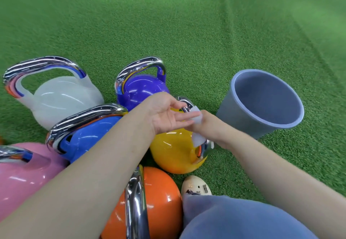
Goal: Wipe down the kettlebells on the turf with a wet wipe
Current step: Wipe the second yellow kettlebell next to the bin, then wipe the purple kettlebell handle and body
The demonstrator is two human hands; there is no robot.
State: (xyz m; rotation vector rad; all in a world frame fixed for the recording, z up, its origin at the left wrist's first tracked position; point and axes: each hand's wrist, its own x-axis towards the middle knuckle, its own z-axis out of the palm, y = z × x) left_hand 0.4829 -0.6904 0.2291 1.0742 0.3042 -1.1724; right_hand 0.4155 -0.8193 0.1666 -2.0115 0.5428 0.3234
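Nearest the camera sit a grey-blue trouser knee (pixel 234 218) and the toe of a pale shoe (pixel 195 185), with an orange kettlebell (pixel 161 199) just left of them. Beyond these the two hands meet over the yellow kettlebell (pixel 174 150).

The right hand (pixel 207 126) is wrapped around that bell's chrome handle (pixel 203 150), its fingers clenched on the white wet wipe (pixel 197 116), which shows above and below the fist. The left hand (pixel 168 113) lies palm up with its fingers loose and open, their tips touching the wipe and the handle's upper end; it grips nothing firmly.

The step in hand looks like wiping the yellow bell's handle. To do it well, the person should probably keep the wipe fully wrapped around the bar and slide the fist along the whole curve, down to where the handle joins the body, while the left fingers steady the top. The round body would then need broad overlapping strokes.

Left of the fingers stand a blue kettlebell (pixel 89 136) and a pink kettlebell (pixel 24 179); beyond them a purple kettlebell (pixel 140 91) and a white kettlebell (pixel 63 98). Right of the fingers an empty grey bin (pixel 241 117) waits on the green turf (pixel 187 23), handy for the used wipe.
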